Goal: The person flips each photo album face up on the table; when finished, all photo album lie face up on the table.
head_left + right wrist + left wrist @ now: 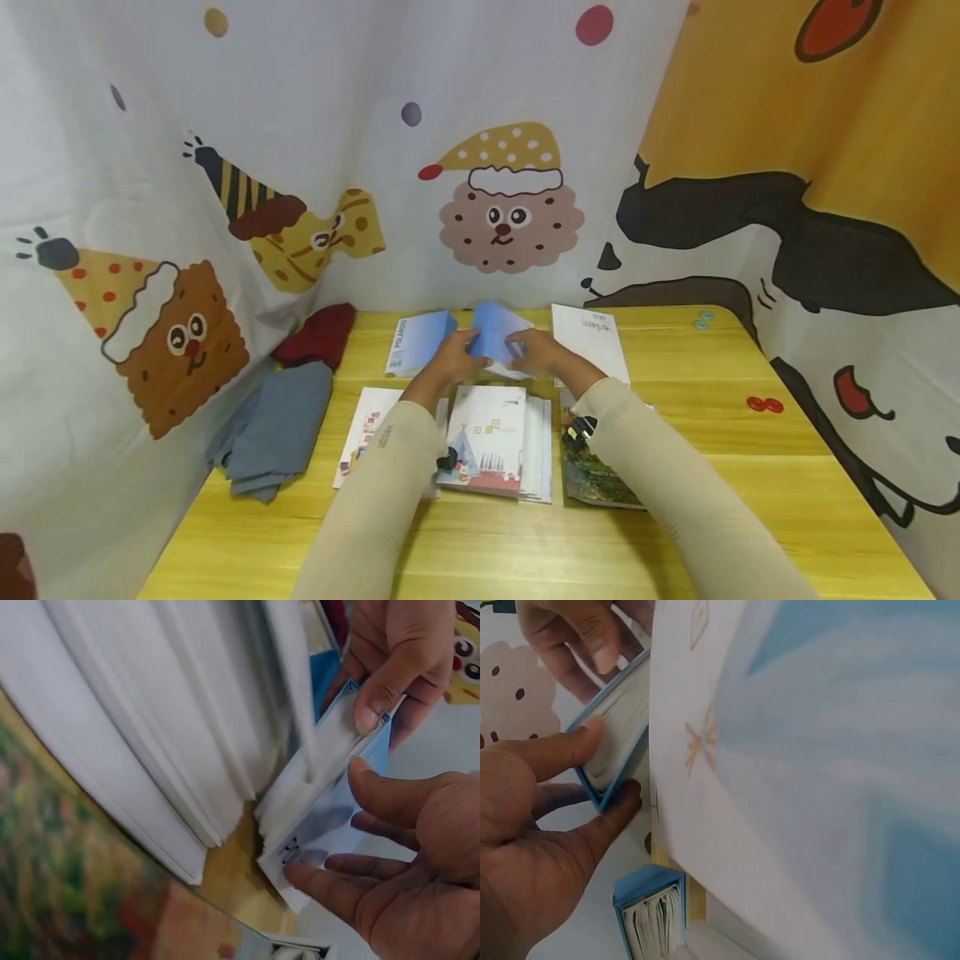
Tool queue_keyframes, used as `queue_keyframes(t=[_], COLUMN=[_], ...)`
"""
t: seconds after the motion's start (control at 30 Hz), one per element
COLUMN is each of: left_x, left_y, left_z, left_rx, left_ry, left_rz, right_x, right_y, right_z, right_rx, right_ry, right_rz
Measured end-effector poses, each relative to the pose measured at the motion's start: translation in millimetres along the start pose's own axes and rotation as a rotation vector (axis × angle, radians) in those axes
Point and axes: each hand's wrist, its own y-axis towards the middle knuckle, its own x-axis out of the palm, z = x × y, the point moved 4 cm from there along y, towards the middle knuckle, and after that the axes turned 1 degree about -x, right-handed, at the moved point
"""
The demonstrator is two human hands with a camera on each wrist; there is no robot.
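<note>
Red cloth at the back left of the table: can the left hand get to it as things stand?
Probably yes, but not at once. The left hand grips the blue booklet together with the right hand. The red cloth lies to its left, with bare table between and nothing blocking the way.

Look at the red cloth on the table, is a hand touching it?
No, both the left hand and right hand hold a blue booklet, while the red cloth lies apart by the curtain.

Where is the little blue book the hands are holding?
In the head view, the blue book sits mid-table, gripped between the left hand and right hand, behind the card stack.
</note>
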Motion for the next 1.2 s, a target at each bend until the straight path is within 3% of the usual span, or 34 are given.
queue_keyframes(t=[0.13, 0.4, 0.63, 0.77, 0.93, 1.2], left_x=[-0.9, -0.3, -7.4, -22.3, -51.4, -84.4], left_y=[-0.7, 0.0, -6.9, -10.5, -14.4, -21.8], left_z=[-6.1, -14.4, -6.1, 0.3, -1.8, -33.9], left_rx=[-0.024, -0.055, -0.082, -0.046, 0.002, -0.073], left_ry=[0.019, 0.071, 0.066, 0.108, 0.129, 0.156], left_rz=[-0.031, -0.072, -0.097, -0.086, -0.05, -0.008], right_x=[6, 14, 6, -4, -5, 21], right_y=[3, 2, 2, 4, 8, 21], right_z=[-3, -5, -10, -15, -21, -50], right_rx=[0.016, 0.159, 0.117, 0.061, -0.005, -0.114], right_ry=[-0.078, -0.027, -0.083, -0.097, -0.007, 0.066], right_rz=[-0.003, 0.009, -0.004, 0.006, 0.022, -0.014])
